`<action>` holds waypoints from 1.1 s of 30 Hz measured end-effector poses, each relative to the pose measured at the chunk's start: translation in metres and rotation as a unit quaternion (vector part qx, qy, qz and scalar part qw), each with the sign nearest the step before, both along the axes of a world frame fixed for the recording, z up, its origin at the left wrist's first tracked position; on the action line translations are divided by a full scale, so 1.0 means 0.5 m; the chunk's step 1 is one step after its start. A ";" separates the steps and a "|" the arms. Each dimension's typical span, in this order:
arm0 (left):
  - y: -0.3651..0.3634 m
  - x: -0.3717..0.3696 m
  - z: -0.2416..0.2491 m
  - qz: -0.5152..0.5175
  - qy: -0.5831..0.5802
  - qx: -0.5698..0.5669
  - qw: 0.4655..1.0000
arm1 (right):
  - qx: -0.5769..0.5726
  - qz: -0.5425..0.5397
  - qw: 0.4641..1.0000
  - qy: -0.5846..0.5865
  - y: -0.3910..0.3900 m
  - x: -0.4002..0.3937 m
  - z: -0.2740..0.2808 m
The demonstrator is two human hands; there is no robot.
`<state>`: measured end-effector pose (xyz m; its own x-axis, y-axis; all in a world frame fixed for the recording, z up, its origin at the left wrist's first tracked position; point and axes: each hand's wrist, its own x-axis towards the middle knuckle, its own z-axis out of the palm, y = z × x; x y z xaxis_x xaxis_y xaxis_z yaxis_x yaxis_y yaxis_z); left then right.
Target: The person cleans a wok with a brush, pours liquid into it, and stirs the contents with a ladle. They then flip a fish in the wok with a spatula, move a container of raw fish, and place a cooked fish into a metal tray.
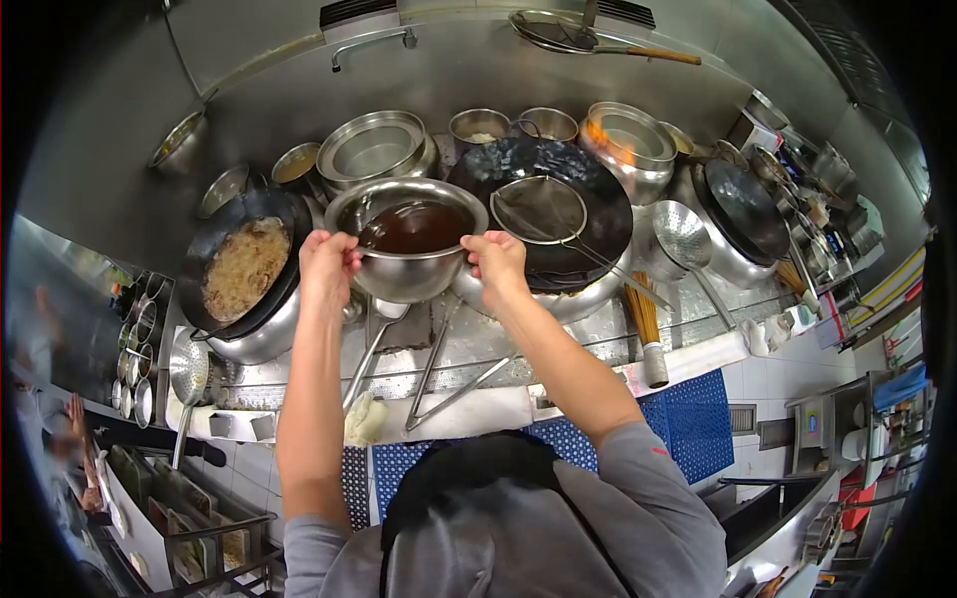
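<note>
Both my hands hold a steel mixing bowl (409, 271) up by its rim, with dark brown liquid (417, 225) inside. My left hand (329, 263) pinches the left side of the rim, and my right hand (495, 261) pinches the right side. Just right of the bowl, a round mesh strainer (540, 207) rests over a large black wok (606, 189). Left of my left hand, another wok (282, 211) holds brown, foamy food (244, 269). Beneath the bowl, a ladle (384, 324) lies on the steel counter.
A perforated skimmer (683, 234) and a bamboo brush (643, 314) lie to the right. Another skimmer (189, 369) hangs over the left front edge. Steel pots (371, 140) line the back; flames (610, 142) show near the right one. Tongs (449, 389) lie at the front.
</note>
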<state>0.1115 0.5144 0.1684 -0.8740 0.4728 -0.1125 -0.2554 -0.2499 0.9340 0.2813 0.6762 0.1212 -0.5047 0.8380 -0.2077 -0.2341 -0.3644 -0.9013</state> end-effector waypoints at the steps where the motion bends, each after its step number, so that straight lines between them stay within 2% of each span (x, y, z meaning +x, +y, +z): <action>1: 0.016 0.003 0.016 -0.002 0.012 -0.011 1.000 | -0.003 0.001 1.000 0.001 0.012 0.001 0.007; 10: 0.172 0.016 0.114 -0.025 0.052 -0.066 0.996 | -0.052 -0.033 0.998 0.029 0.114 0.036 0.057; 21: 0.339 0.029 0.143 -0.061 0.144 -0.166 0.974 | -0.148 -0.017 0.989 0.012 0.197 0.078 0.013; 26: 0.392 0.043 0.142 -0.015 0.168 -0.198 0.966 | -0.168 0.003 0.986 0.010 0.225 0.089 -0.007; 30: 0.425 0.032 0.149 0.001 0.177 -0.223 0.959 | -0.155 0.018 0.988 0.002 0.223 0.101 0.000; 33: 0.443 0.018 0.152 0.010 0.183 -0.234 0.955 | -0.090 0.066 0.993 -0.023 0.207 0.154 0.018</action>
<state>0.1205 0.7362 0.2444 -0.9033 0.4289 0.0072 0.1095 0.2144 0.9706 0.3582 0.7796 0.1300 -0.5946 0.7121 -0.3733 -0.1336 -0.5453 -0.8275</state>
